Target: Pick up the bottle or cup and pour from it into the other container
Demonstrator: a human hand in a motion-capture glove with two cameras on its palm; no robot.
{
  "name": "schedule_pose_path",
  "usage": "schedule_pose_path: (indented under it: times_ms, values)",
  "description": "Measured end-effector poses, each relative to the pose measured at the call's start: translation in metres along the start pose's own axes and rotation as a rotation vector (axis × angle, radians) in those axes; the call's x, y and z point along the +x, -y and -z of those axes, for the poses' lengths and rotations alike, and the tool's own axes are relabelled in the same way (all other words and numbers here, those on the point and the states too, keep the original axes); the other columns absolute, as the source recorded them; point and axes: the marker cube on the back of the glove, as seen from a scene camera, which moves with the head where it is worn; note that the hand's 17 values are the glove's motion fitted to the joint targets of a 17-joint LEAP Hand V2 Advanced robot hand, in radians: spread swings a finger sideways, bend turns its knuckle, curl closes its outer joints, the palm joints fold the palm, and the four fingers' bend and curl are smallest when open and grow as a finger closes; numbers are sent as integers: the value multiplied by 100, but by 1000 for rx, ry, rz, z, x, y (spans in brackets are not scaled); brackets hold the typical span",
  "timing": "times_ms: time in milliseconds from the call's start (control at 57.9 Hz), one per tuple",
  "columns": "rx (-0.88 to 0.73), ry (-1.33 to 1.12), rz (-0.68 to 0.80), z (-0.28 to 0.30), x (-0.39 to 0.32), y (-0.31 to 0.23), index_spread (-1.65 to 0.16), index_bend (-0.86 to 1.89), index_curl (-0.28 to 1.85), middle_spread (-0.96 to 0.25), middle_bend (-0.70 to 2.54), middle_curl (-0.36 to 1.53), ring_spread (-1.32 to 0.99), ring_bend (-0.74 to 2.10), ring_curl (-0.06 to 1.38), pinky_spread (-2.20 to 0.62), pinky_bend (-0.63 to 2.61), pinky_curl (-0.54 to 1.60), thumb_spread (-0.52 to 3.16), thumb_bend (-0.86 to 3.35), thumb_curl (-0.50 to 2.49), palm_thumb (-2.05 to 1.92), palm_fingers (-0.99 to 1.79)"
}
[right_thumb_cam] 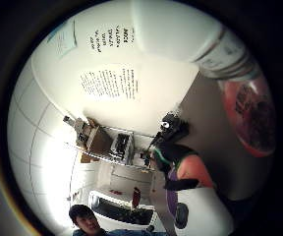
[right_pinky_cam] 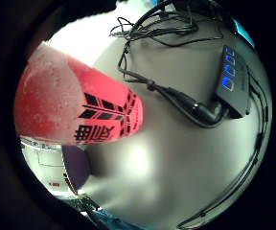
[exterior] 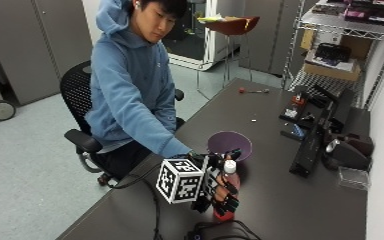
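Observation:
In the outside view my gloved right hand [exterior: 217, 192] grips a clear bottle [exterior: 230, 186] of red liquid with a white cap. The bottle stands upright near the table's front edge; I cannot tell whether its base touches the dark table [exterior: 278, 210]. Just behind it on the table sits a purple bowl [exterior: 230, 143]. The little finger side palm view shows the red bottle [right_pinky_cam: 75, 105] with a black printed label close to the palm, and the purple bowl [right_pinky_cam: 75, 165] beside it. In the thumb side palm view the bottle's neck and red body [right_thumb_cam: 247, 113] run along the edge.
A dark monitor [exterior: 312, 145] and black devices stand to the right of the bowl. A black box with blue lights [right_pinky_cam: 234, 81] and cables [right_pinky_cam: 176, 96] lie on the table by the hand. A wire shelf [exterior: 338, 45] stands at the back right. Small items lie at the far end.

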Motion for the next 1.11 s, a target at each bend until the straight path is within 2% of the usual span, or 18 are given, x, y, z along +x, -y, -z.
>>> schedule_pose_path:
  times_ms: [69,86,225,242,311,484,639,899,1106]
  values:
    - [23,60,1,-2,-3,4,-25,19,23,16,10,29,16,60,32,28,46,35,85,0,37,64,23]
    - [29,73,2,-3,-4,4,-24,17,23,15,25,33,15,57,31,28,42,33,85,0,38,66,34]
    - [79,79,15,-10,-4,9,-15,24,30,11,18,32,7,58,32,26,39,33,81,4,41,86,68]
    - [87,83,15,-11,-4,9,-14,23,31,9,31,36,5,56,32,25,35,32,79,6,42,91,80]
    - [107,125,2,-17,-6,9,-12,21,33,6,35,38,0,52,32,22,28,31,76,6,44,98,91]
    - [111,157,-1,-28,-12,11,-10,16,37,1,32,41,-5,50,36,16,22,32,58,4,52,110,98]
    - [29,111,19,-36,-26,4,-9,15,38,-1,29,43,-7,46,37,11,20,33,42,-2,58,114,103]
    - [-245,-211,183,-31,-75,-2,-8,15,40,-1,26,46,-8,43,41,6,19,34,31,-3,63,114,107]
    - [-406,-501,317,-20,-120,-9,-7,15,41,-2,25,49,-9,42,43,5,19,35,27,-3,65,113,108]
